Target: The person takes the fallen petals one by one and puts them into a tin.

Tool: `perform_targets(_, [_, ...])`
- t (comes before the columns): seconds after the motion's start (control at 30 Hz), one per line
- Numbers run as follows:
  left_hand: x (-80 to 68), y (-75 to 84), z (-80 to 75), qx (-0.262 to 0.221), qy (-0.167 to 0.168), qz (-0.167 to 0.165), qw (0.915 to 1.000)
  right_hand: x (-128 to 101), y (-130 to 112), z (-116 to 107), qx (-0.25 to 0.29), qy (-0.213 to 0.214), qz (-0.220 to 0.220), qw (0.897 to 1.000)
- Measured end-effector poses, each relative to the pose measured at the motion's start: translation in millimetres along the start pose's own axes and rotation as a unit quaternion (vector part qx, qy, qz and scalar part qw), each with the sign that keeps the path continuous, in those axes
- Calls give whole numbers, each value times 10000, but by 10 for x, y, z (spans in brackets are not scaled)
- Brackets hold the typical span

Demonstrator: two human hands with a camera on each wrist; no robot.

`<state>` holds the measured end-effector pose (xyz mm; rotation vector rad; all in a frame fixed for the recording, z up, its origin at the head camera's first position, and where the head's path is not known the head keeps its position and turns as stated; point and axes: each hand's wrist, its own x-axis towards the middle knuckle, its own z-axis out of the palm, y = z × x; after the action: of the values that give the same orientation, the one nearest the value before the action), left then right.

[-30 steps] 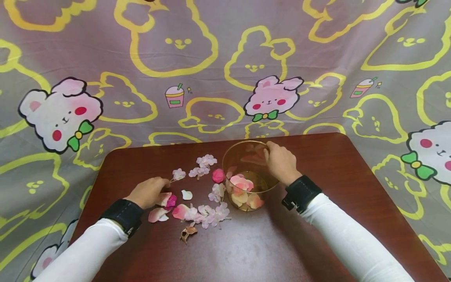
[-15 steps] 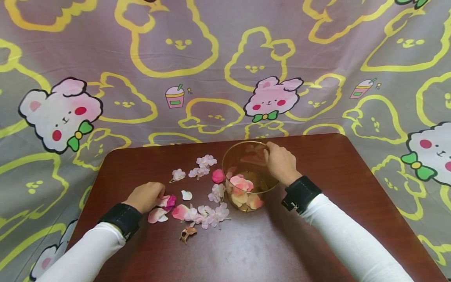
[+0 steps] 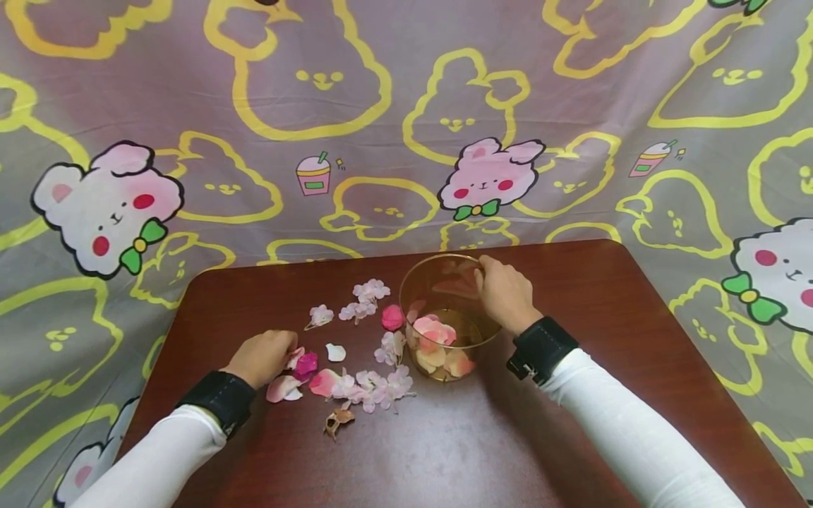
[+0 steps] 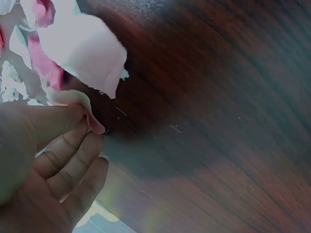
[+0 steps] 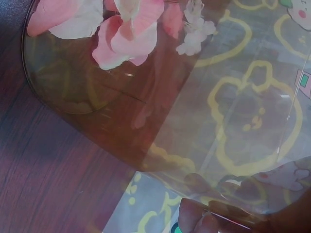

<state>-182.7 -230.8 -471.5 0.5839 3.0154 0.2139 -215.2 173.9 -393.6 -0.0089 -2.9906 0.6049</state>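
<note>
Thumb and forefinger of my left hand (image 3: 260,354) pinch a pale pink petal (image 4: 75,98) at the left side of the table. Beside it lie a magenta petal (image 3: 307,363) and a larger whitish-pink petal (image 4: 92,51). My right hand (image 3: 508,293) grips the rim of a clear amber-tinted bowl (image 3: 466,339) on its right side. Inside the bowl, pink and peach petals (image 5: 129,36) rest at the bottom, towards the left.
Light pink blossom sprigs (image 3: 375,388) are scattered left of the bowl, with a bright pink ball-like flower (image 3: 392,317) close to its wall. A white petal (image 3: 336,353) and a curled brown dried piece (image 3: 338,421) lie on the brown table (image 3: 571,437). Patterned cloth (image 3: 381,106) hangs behind.
My left hand has drawn back slightly from the small blossom sprig towards the petals, and a petal is now between its fingertips. The right hand and bowl stay in place.
</note>
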Motion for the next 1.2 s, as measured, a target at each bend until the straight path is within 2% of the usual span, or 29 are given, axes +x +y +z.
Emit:
perform_targets(0.23, [-3,-29,-57,-119,-81,-35,9999,0,1,3,23,15,-9,10000])
perform_targets(0.5, [100,-56,-229,-468,69,-118,9988,5,-1,9,26,5,-11,10000])
perform_targets(0.73, [174,51,-377,-804,-49,-260,9964,9,11,10,-2,2,-9,10000])
perform_targets(0.97, [218,190,-514,-865,85,-17,9962,-3,5,-4,47,-7,-17,10000])
perform_targets(1.2, [228,308,-605,-988,81,139,9950,-7,-4,1,51,3,-27,10000])
